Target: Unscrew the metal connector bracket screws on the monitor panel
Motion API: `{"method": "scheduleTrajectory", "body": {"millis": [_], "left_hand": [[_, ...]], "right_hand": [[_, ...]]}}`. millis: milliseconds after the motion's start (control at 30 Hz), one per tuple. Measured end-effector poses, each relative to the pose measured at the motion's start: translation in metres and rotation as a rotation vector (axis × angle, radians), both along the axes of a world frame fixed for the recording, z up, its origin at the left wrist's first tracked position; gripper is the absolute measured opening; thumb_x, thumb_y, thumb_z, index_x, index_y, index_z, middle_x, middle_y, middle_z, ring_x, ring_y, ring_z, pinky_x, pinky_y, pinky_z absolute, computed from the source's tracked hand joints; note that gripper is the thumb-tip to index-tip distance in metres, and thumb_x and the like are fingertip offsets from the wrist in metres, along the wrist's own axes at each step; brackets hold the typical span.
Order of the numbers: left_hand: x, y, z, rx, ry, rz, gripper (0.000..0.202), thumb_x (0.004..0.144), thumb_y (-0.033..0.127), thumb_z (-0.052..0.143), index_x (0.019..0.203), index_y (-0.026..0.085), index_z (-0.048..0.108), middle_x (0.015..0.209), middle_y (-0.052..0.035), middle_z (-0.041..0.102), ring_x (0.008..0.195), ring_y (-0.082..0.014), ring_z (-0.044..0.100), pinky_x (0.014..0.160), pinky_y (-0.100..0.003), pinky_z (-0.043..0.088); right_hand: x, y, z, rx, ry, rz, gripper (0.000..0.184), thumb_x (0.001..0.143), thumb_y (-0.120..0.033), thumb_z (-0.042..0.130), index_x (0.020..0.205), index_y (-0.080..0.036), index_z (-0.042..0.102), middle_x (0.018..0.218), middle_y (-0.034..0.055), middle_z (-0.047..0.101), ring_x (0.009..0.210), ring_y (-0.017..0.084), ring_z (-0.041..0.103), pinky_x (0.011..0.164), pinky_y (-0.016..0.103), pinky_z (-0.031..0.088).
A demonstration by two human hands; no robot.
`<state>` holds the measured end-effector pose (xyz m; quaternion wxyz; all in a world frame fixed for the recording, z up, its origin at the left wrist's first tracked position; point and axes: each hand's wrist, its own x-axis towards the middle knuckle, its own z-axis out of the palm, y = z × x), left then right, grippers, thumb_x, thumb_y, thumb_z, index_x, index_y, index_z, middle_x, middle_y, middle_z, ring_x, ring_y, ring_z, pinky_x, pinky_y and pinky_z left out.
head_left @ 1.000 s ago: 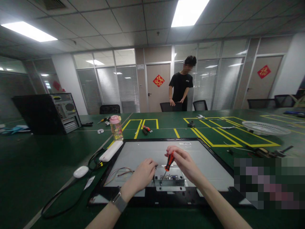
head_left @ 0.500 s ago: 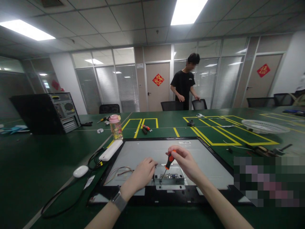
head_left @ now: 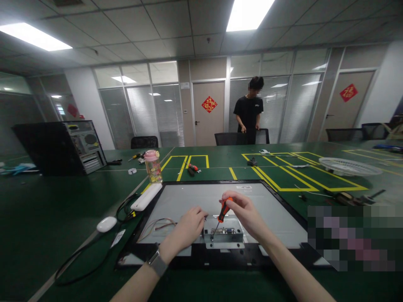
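Note:
A grey flat display panel [head_left: 189, 195] with a black frame lies on the green table. A metal bracket [head_left: 225, 246] with a row of connector ports sits near its front edge. My right hand [head_left: 241, 207] is closed around the red and black handle of a screwdriver [head_left: 224, 209]. The screwdriver slants down, its tip at the left end of the port row. At the bracket's left side is my left hand [head_left: 191, 224], fingers curled onto its edge; the fingertips are partly hidden. Thin wires [head_left: 157, 224] lie on the panel left of that hand.
A white power bank-like block [head_left: 146, 197], a white mouse-shaped object [head_left: 106, 224] and black cable lie left. Behind stand a pink-lidded bottle [head_left: 153, 167] and a computer case [head_left: 59, 147]. Tools [head_left: 349, 197] lie right. Across the table stands a person [head_left: 248, 111] by the chairs.
The person across the table has shifted slightly right and brought both hands closer in. My hands and the screwdriver stay almost in place at the bracket.

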<state>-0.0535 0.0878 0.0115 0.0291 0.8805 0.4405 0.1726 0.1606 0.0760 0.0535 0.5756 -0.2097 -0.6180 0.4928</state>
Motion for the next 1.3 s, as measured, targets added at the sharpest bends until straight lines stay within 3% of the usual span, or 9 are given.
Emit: {"method": "scheduleTrajectory", "body": {"millis": [100,233,367,567,667,867,967,1167,1300], "left_hand": [[-0.0005,-0.0003,-0.0004,0.011,-0.008,-0.003,0.025,0.097,0.013,0.038,0.109,0.019,0.059,0.102,-0.0048,0.057,0.096,-0.0183,0.053,0.085,-0.029,0.043],[-0.0009,0.0008,-0.0027,0.019,-0.012,0.001,0.025,0.097,0.013,0.038,0.108,0.019,0.060,0.103,-0.0050,0.057,0.096,-0.0185,0.053,0.085,-0.030,0.043],[0.0001,0.0010,-0.0028,0.020,0.001,0.010,0.026,0.097,0.013,0.038,0.108,0.018,0.060,0.103,-0.0053,0.057,0.096,-0.0188,0.053,0.086,-0.031,0.044],[0.0009,-0.0020,0.0019,-0.012,0.009,0.013,0.027,0.097,0.014,0.036,0.108,0.018,0.060,0.104,-0.0059,0.057,0.098,-0.0187,0.053,0.088,-0.031,0.043],[0.0006,-0.0020,0.0024,-0.015,0.006,0.012,0.027,0.097,0.014,0.036,0.109,0.019,0.060,0.104,-0.0060,0.057,0.099,-0.0186,0.053,0.088,-0.031,0.043],[0.0002,-0.0018,0.0018,-0.009,0.013,0.015,0.028,0.098,0.015,0.035,0.110,0.019,0.060,0.104,-0.0061,0.057,0.097,-0.0186,0.053,0.087,-0.030,0.043],[0.0004,-0.0021,0.0023,-0.016,0.013,0.019,0.028,0.097,0.015,0.035,0.110,0.019,0.060,0.105,-0.0062,0.057,0.098,-0.0187,0.053,0.087,-0.030,0.043],[-0.0003,-0.0019,0.0010,-0.028,0.002,0.017,0.028,0.097,0.014,0.036,0.111,0.020,0.059,0.105,-0.0057,0.057,0.099,-0.0185,0.053,0.087,-0.030,0.043],[-0.0006,-0.0019,0.0009,-0.024,-0.004,0.013,0.029,0.096,0.014,0.036,0.112,0.020,0.059,0.106,-0.0058,0.056,0.099,-0.0186,0.052,0.088,-0.030,0.043]], "right_hand": [[0.0008,-0.0026,0.0027,-0.001,-0.044,0.032,0.021,0.087,-0.036,0.064,0.104,-0.026,0.071,0.085,0.0030,0.070,0.077,0.019,0.068,0.077,0.035,0.054],[0.0027,-0.0036,0.0061,0.027,-0.067,0.029,0.030,0.091,-0.040,0.058,0.115,-0.025,0.067,0.105,0.0088,0.071,0.095,0.024,0.068,0.093,0.045,0.049],[0.0037,-0.0034,0.0076,0.040,-0.098,0.026,0.034,0.091,-0.042,0.057,0.121,-0.027,0.064,0.117,0.0102,0.068,0.102,0.026,0.066,0.094,0.048,0.048],[0.0005,0.0012,0.0011,0.209,-0.188,-0.275,0.021,0.081,-0.036,0.070,0.098,-0.024,0.073,0.087,0.0054,0.070,0.084,0.022,0.065,0.079,0.037,0.053],[0.0003,0.0013,0.0001,0.294,-0.240,-0.372,0.020,0.082,-0.035,0.068,0.097,-0.024,0.074,0.087,0.0057,0.068,0.087,0.022,0.063,0.083,0.036,0.050],[0.0040,-0.0028,0.0048,0.171,-0.209,-0.156,0.037,0.092,-0.037,0.053,0.127,-0.028,0.061,0.106,0.0076,0.070,0.100,0.024,0.066,0.091,0.043,0.049],[0.0037,-0.0003,0.0031,0.169,-0.224,-0.187,0.037,0.088,-0.037,0.059,0.123,-0.025,0.063,0.098,0.0066,0.071,0.096,0.023,0.066,0.088,0.041,0.050],[0.0021,0.0060,-0.0023,0.243,-0.258,-0.398,0.020,0.075,-0.033,0.074,0.092,-0.023,0.072,0.082,0.0029,0.064,0.077,0.020,0.062,0.078,0.035,0.051],[0.0013,0.0019,-0.0002,0.269,-0.279,-0.400,0.024,0.084,-0.037,0.064,0.103,-0.024,0.071,0.096,0.0070,0.068,0.092,0.024,0.065,0.088,0.041,0.049]]}}
